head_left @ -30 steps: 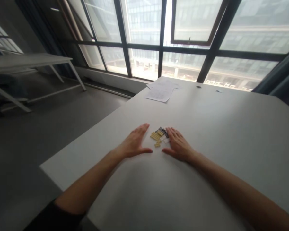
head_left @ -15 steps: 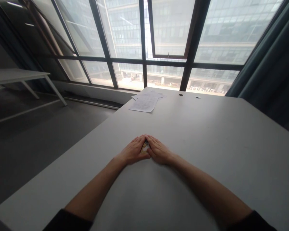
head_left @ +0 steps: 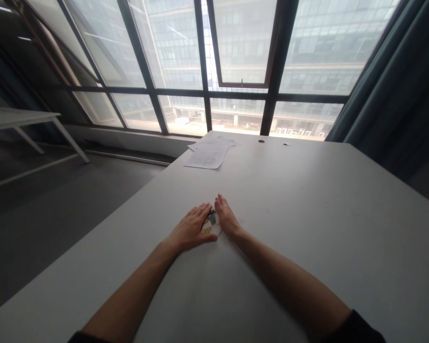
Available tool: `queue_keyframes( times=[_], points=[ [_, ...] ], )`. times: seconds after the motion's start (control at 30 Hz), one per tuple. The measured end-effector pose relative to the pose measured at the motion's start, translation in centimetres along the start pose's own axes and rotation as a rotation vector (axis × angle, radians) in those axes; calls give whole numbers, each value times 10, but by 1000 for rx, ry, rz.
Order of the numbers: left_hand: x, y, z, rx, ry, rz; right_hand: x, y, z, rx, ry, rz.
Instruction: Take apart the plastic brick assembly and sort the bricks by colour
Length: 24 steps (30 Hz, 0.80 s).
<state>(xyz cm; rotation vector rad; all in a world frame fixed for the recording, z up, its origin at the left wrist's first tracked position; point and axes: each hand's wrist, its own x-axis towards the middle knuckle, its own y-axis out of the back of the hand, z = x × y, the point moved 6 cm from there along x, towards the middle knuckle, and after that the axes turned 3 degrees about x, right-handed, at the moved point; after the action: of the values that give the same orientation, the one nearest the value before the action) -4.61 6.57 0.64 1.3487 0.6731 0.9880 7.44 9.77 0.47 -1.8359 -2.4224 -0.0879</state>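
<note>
A small flat piece with white, yellow and dark grey patches (head_left: 212, 219) lies on the white table (head_left: 271, 200); its kind is not clear. My left hand (head_left: 190, 226) rests flat over its left part, fingers stretched forward and thumb reaching right along its near edge. On the other side, my right hand (head_left: 228, 215) stands tilted on its edge, fingers straight and together, close against the piece's right side. Part of the piece is hidden under the left hand. Neither hand is wrapped around anything.
Printed paper sheets (head_left: 209, 155) lie overlapping at the table's far left. Close to the far edge are a round dark hole (head_left: 261, 141) and a small dark-and-white spot (head_left: 286, 144). Another white table (head_left: 21, 116) stands left, across the grey floor. Windows and a curtain (head_left: 375, 95) lie beyond.
My right hand has tilted up onto its edge and drawn apart from the left, so more of the patterned piece shows. The whole view has shifted slightly.
</note>
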Motion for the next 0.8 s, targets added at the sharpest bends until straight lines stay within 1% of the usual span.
queue_keyframes(
  times=[0.1, 0.17, 0.23, 0.3, 0.37, 0.43, 0.5, 0.53, 0.6, 0.63, 0.67, 0.7, 0.73, 0.77, 0.8],
  points=[
    [0, 1, 0, 9, -11, 17, 6, -6, 4, -78, 12, -34],
    [0, 2, 0, 12, -15, 24, 8, -6, 7, -131, 19, -60],
    [0, 4, 0, 14, -8, 33, 6, 0, 9, -149, 28, -54],
    [-2, 6, 0, 0, 5, 56, -1, 16, 7, -120, 35, -1],
    [-3, 8, -2, -54, 18, 100, -13, 42, 3, -60, 39, 59],
    [-5, 11, -9, -186, 67, 188, -30, 78, -3, -26, 44, 112],
    [-6, 16, -25, -371, 183, 330, -51, 122, -13, -27, 70, 195],
    [-7, 21, -35, -479, 257, 427, -63, 147, -18, 3, 74, 262],
    [-8, 35, -47, -632, 350, 607, -89, 196, -32, 111, 80, 445],
    [-11, 46, -49, -753, 361, 740, -104, 217, -42, 149, 98, 535],
    [-11, 58, -45, -805, 342, 822, -118, 233, -54, 154, 132, 586],
    [-12, 72, -37, -828, 298, 871, -133, 243, -68, 119, 181, 618],
    [-14, 86, -24, -856, 192, 927, -147, 248, -82, 50, 233, 609],
    [-16, 99, -7, -841, 96, 938, -160, 246, -95, -48, 271, 570],
    [-18, 107, 11, -785, 57, 912, -172, 241, -106, -158, 303, 529]
  ],
)
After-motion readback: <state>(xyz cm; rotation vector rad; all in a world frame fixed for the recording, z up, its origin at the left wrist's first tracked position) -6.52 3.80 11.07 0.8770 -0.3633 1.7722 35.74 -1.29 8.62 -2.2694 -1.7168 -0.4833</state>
